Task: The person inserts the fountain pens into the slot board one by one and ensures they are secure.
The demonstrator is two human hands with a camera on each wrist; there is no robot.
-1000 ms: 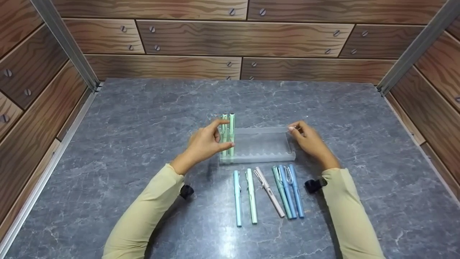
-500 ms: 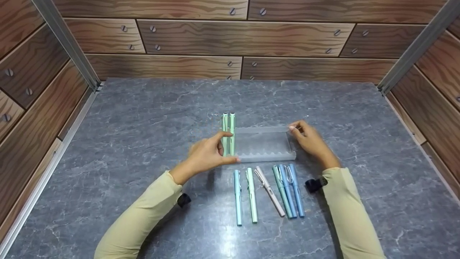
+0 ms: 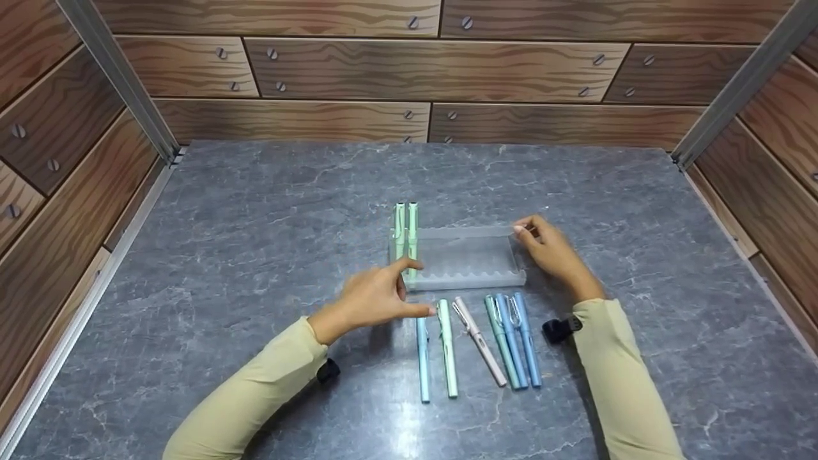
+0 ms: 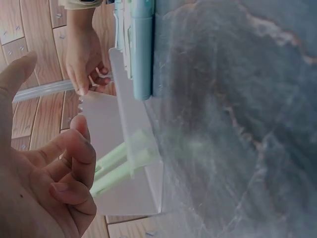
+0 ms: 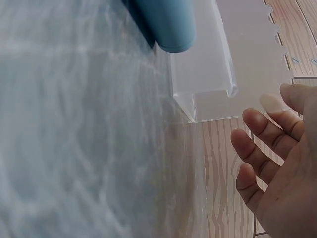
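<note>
My left hand (image 3: 370, 299) hovers over the near left corner of a clear pen rack (image 3: 470, 252), thumb and index finger spread apart with nothing between them. Its thumb is above the top of a light blue pen (image 3: 423, 367), close to a mint green pen (image 3: 449, 358). Two light green pens (image 3: 413, 220) lie side by side at the rack's left end, caps past its far edge. In the left wrist view, the other fingers (image 4: 74, 153) are bent and hold nothing. My right hand (image 3: 555, 255) pinches the rack's far right corner between thumb and index finger.
In front of the rack lie a pale pinkish-grey pen (image 3: 480, 345), a teal pen (image 3: 502, 345) and two blue pens (image 3: 528, 348) close together. The grey marbled tabletop (image 3: 268, 204) is bounded by wood-patterned panels (image 3: 434, 70) at the back and sides.
My left hand has moved nearer, from beside the light green pens to over the rack's front edge and the light blue pen's top. The right hand stays at the corner.
</note>
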